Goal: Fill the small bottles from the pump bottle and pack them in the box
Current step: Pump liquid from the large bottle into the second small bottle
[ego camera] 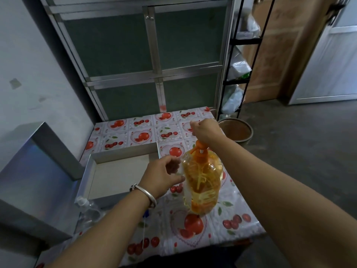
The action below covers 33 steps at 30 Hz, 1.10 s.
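The pump bottle stands on the table, full of yellow liquid, with an orange pump head on top. My right hand is curled over the top of the pump head. My left hand holds a small clear bottle against the pump bottle's left side, just below the spout; the hand hides most of it. The open silver box lies left of the pump bottle, and nothing shows inside it. Clear small bottles lie near the box's front corner.
The box's silver lid leans at the table's left edge. A fruit-print cloth covers the table. Behind the table stands a metal cabinet, and a brown basin sits on the floor at the right.
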{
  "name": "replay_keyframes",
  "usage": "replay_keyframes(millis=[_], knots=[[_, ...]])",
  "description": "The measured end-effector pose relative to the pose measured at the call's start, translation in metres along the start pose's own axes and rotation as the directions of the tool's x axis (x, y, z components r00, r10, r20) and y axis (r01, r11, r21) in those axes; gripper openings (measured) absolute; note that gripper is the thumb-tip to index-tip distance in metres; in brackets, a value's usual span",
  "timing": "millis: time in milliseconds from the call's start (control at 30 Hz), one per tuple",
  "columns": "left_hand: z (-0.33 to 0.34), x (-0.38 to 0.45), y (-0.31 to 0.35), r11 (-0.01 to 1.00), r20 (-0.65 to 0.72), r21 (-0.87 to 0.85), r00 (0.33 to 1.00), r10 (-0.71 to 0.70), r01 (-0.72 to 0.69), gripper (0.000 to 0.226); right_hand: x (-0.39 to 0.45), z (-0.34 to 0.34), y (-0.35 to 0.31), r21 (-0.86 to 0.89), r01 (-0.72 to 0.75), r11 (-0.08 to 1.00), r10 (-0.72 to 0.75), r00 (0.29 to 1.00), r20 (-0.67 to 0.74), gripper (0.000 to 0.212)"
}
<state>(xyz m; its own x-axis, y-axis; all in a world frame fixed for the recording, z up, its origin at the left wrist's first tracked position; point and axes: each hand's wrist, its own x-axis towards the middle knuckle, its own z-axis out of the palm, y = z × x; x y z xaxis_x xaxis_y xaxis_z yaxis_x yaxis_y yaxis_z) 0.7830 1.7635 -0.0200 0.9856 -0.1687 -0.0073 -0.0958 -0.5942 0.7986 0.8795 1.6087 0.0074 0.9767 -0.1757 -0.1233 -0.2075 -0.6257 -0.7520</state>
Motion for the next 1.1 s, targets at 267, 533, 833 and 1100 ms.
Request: replay_keyframes(millis=[267, 533, 833, 1100], knots=[[0.000, 0.002, 0.009, 0.998, 0.023, -0.049, 0.999, 0.031, -0.030, 0.036, -0.003, 0.001, -0.002, -0.090, 0.009, 0.996, 0.002, 0.994, 0.113, 0.034], [0.000, 0.007, 0.006, 1.000, 0.083, 0.014, 0.996, 0.024, -0.025, 0.042, -0.006, 0.010, -0.002, -0.288, -0.027, 0.957, 0.048, 0.997, 0.065, 0.016], [-0.002, 0.006, 0.010, 1.000, 0.136, 0.009, 0.991, 0.007, -0.008, 0.039, -0.001, 0.008, -0.004, -0.307, 0.026, 0.951, 0.035, 0.981, 0.193, 0.023], [-0.003, 0.005, 0.011, 1.000, 0.145, 0.023, 0.989, 0.002, -0.005, 0.040, -0.008, 0.012, 0.003, -0.323, 0.032, 0.946, -0.010, 0.997, 0.072, 0.034]])
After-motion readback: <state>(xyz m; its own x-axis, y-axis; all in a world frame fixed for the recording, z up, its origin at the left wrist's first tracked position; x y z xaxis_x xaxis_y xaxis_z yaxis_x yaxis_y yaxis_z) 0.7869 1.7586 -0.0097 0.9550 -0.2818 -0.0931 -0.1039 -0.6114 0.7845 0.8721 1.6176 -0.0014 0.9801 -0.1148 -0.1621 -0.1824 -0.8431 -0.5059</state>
